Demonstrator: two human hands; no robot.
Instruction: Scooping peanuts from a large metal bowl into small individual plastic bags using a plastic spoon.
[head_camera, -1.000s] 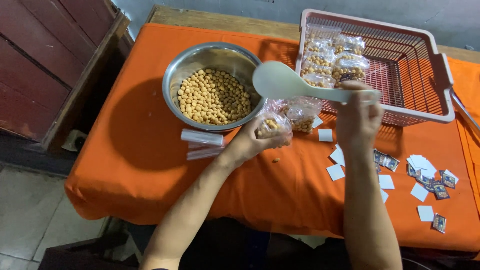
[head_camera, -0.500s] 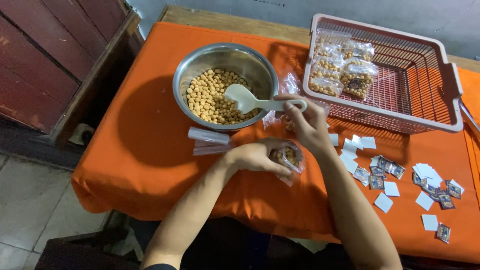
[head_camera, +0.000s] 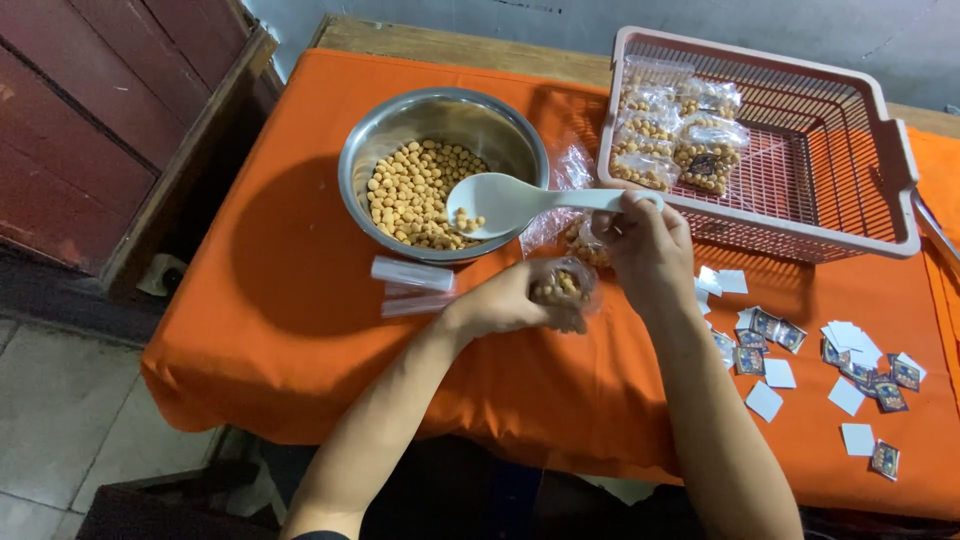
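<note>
My left hand (head_camera: 498, 303) grips a small clear plastic bag (head_camera: 562, 287) partly filled with round tan nuts, just in front of the steel bowl (head_camera: 372, 141). My right hand (head_camera: 648, 245) holds the handle of a white plastic spoon (head_camera: 500, 204). The spoon's bowl hangs over the steel bowl's near side and carries a few nuts. The steel bowl holds a heap of the same tan nuts (head_camera: 412, 190).
A pink plastic basket (head_camera: 880, 140) at the back right holds several filled bags (head_camera: 672, 130). Empty clear bags (head_camera: 412, 282) lie in front of the bowl. Small white and dark paper labels (head_camera: 850, 365) are scattered on the orange tablecloth (head_camera: 270, 280) at the right. More filled bags (head_camera: 580, 240) lie between bowl and basket.
The spoon dipped into the bowl, then lifted with a few nuts in it. My left hand with the bag moved toward me and then back up toward the bowl.
</note>
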